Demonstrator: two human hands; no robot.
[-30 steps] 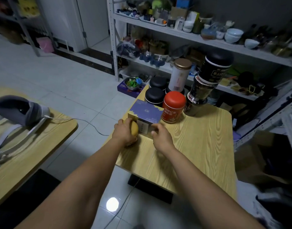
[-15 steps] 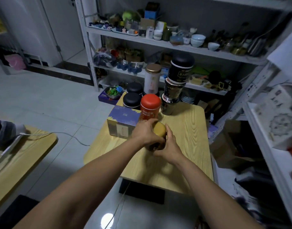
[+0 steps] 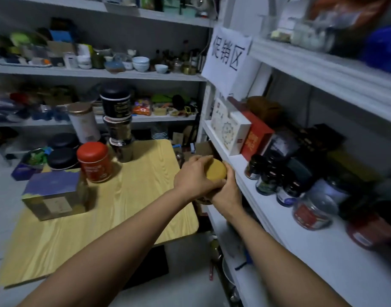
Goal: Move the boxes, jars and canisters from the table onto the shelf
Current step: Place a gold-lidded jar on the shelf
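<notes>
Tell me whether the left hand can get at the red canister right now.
Probably not yet: left hand and right hand both hold the yellow-lidded jar. Bare table leads to the red canister.

**One jar held at the shelf, the others on the table**

The jar (image 3: 216, 171) has a tan lid. The left hand (image 3: 194, 176) and the right hand (image 3: 226, 191) grip it upright, just beside the front edge of the white shelf (image 3: 300, 229). On the wooden table (image 3: 134, 196) a blue and gold box (image 3: 55, 194) stands at the front and a red canister (image 3: 94, 161) just behind it. Further back are two black round tins (image 3: 62, 158), a tall white canister (image 3: 85, 121) with a gold lid, and a stack of dark canisters (image 3: 119, 129).
</notes>
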